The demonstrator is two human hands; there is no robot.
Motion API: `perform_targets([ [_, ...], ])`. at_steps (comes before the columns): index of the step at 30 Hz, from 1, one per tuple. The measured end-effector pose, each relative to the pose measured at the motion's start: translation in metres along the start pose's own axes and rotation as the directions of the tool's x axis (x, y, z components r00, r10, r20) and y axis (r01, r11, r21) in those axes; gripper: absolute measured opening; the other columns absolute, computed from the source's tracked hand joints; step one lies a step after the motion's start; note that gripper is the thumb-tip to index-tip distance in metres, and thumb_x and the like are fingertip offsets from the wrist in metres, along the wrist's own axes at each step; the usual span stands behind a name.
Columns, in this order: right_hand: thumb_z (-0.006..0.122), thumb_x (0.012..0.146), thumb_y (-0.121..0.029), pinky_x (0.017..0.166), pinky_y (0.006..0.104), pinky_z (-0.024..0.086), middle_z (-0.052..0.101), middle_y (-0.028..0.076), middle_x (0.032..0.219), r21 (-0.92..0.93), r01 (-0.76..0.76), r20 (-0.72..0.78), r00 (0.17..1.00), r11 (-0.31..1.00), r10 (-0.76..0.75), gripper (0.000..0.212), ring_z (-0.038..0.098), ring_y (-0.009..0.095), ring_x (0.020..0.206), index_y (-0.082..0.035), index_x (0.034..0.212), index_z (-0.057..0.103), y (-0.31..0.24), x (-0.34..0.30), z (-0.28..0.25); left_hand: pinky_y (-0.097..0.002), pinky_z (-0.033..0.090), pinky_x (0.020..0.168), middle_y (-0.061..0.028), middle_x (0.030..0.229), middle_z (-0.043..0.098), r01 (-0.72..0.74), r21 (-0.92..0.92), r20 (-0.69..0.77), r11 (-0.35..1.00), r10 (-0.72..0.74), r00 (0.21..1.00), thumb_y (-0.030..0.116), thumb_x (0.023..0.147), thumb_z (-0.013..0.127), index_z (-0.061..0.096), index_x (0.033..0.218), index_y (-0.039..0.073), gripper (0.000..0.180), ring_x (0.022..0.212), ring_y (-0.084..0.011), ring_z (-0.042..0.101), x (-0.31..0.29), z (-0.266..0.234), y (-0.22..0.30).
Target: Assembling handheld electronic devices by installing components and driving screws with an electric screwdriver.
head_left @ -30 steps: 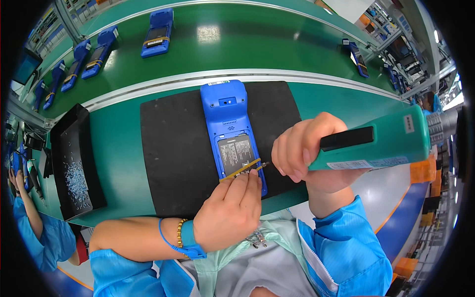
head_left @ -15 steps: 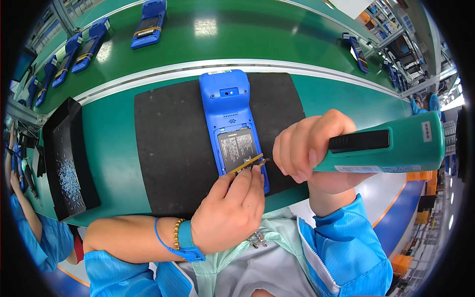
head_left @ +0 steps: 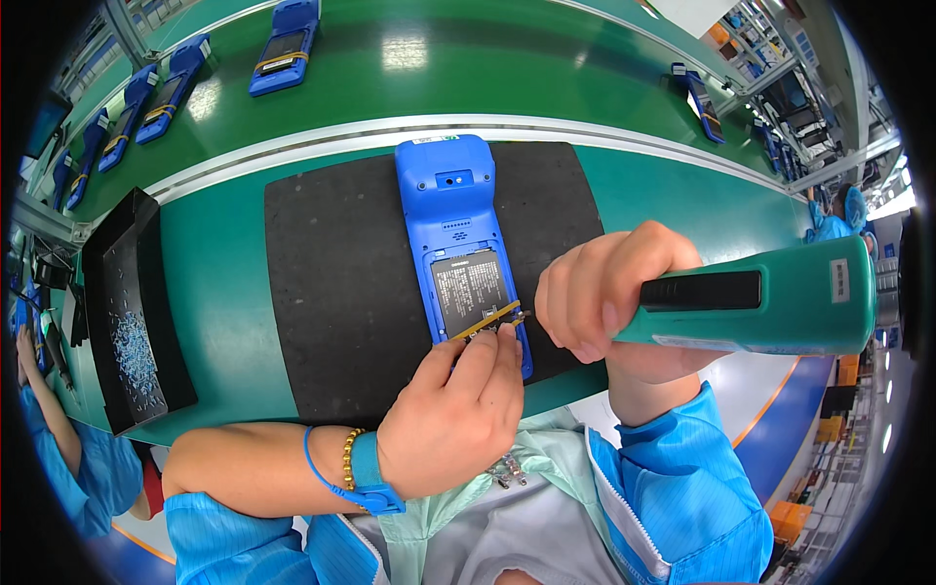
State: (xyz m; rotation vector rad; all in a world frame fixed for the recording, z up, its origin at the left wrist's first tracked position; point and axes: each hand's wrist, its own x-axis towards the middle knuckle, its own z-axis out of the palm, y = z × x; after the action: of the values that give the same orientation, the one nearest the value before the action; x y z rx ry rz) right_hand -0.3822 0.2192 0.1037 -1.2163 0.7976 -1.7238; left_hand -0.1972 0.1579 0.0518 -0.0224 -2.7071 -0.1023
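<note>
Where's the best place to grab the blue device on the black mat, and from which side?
Probably the blocky upper end of the blue device, coming from the left and pinching across its width. That end is unobstructed, while the left hand covers part of the lower end and the right hand holds the green tool on the right.

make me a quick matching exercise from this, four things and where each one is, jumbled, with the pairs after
1. green tool
2. nearest blue device
3. yellow band
4. black tray

A. left of the mat, holding small blue pieces
B. gripped in the right hand
C. lying on the dark mat
D. slanting across the battery, at the left hand

Pairs: 1-B, 2-C, 3-D, 4-A
</note>
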Motion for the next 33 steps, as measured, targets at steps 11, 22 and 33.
perform_targets([
  [11, 0.061, 0.098, -0.021, 0.04, 0.0322, 0.043, 0.057, 0.01, 0.057, 0.131, 0.035, 0.305, 0.95, 0.991, -0.074, 0.031, 0.052, 0.021, 0.042, -0.001, 0.075, 0.055, 0.004, 0.023, -0.028, -0.0354, 0.051, 0.086, -0.0182, 0.111, 0.067, 0.007, -0.01, 0.024, 1.0, -0.007, 1.0, 0.016, 0.075, 0.059, 0.069, 0.108, -0.011, 0.044, 0.104, -0.0267, 0.059, 0.011, -0.001, 0.004],
  [22, 0.035, 0.072, -0.097, 0.049, 0.033, 0.041, 0.052, 0.01, 0.063, 0.006, -0.096, -0.231, 0.968, 0.995, 0.095, 0.098, 0.051, 0.021, 0.053, 0.0, 0.084, 0.051, -0.003, 0.001, -0.005, -0.0356, 0.049, 0.09, -0.018, 0.115, 0.066, 0.002, -0.006, 0.025, 1.0, -0.002, 1.0, 0.018, 0.075, 0.059, 0.069, 0.11, -0.009, 0.046, 0.107, -0.0277, 0.059, 0.019, 0.005, 0.01],
  [33, 0.038, 0.076, -0.093, 0.056, 0.0329, 0.042, 0.055, 0.012, 0.073, -0.054, -0.097, -0.17, 0.982, 0.994, 0.087, 0.094, 0.053, 0.022, 0.064, -0.001, 0.09, 0.051, 0.019, -0.008, 0.017, -0.0378, 0.052, 0.088, -0.0214, 0.118, 0.064, -0.023, -0.043, 0.042, 0.999, 0.025, 0.999, 0.012, 0.075, 0.066, 0.067, 0.113, -0.01, 0.044, 0.112, -0.0325, 0.059, -0.012, 0.0, -0.007],
])
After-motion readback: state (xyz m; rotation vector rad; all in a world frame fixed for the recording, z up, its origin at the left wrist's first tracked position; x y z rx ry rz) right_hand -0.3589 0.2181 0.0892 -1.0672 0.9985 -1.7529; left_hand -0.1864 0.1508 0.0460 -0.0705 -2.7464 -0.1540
